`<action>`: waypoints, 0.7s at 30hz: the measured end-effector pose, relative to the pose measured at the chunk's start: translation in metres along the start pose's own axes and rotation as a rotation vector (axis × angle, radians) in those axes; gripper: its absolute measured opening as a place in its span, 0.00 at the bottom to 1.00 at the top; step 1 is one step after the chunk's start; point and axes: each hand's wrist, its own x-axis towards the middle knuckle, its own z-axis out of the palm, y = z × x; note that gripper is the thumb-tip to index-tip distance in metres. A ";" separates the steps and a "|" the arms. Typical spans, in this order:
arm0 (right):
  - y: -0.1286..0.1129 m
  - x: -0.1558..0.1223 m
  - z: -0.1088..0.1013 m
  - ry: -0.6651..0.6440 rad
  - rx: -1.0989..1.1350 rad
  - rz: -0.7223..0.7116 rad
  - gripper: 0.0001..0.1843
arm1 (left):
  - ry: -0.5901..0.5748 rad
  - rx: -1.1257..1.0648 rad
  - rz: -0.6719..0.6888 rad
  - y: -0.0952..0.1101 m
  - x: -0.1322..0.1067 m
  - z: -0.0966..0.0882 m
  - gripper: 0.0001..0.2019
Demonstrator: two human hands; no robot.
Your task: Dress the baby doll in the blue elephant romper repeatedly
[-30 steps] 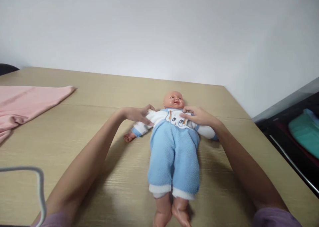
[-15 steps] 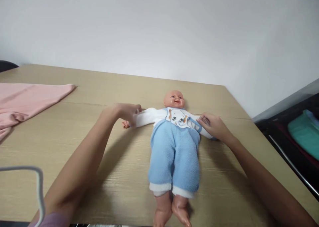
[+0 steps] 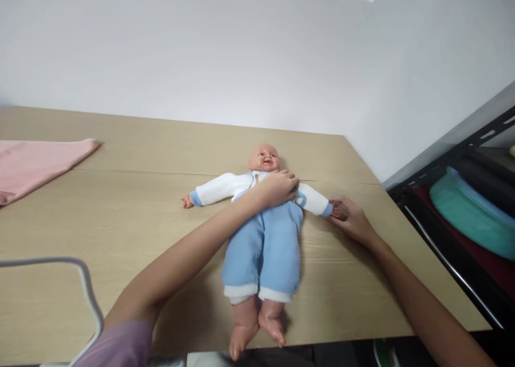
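Note:
A baby doll [image 3: 261,238] in a white top and blue fleece trousers lies on its back on the wooden table [image 3: 120,233], head toward the wall, both arms spread out. My left hand [image 3: 277,188] lies flat on the doll's chest, fingers stretched over the bib. At the end of the doll's outstretched sleeve, my right hand [image 3: 350,219] is closed around the doll's small hand. The doll's bare feet reach the table's near edge.
A pink cloth [image 3: 36,163] lies at the table's far left. A white clothes hanger [image 3: 86,292] shows at the lower left. A dark shelf [image 3: 462,233] with a teal folded item [image 3: 470,211] stands to the right. A white wall rises behind the table.
My left hand has left the doll's arm on the left and moved onto its chest. My right hand has slid outward along the other sleeve to the doll's hand. The view has shifted.

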 end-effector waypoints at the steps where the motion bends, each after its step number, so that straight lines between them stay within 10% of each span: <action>1: -0.001 0.001 0.001 0.031 0.039 0.031 0.24 | -0.020 0.024 0.002 -0.002 0.005 0.004 0.09; 11: -0.036 0.064 0.033 0.202 0.680 0.087 0.34 | 0.185 -0.317 0.237 -0.005 -0.019 -0.001 0.09; 21: -0.081 0.050 0.071 0.073 0.377 -0.339 0.09 | 0.408 -0.542 0.202 0.005 -0.018 -0.003 0.06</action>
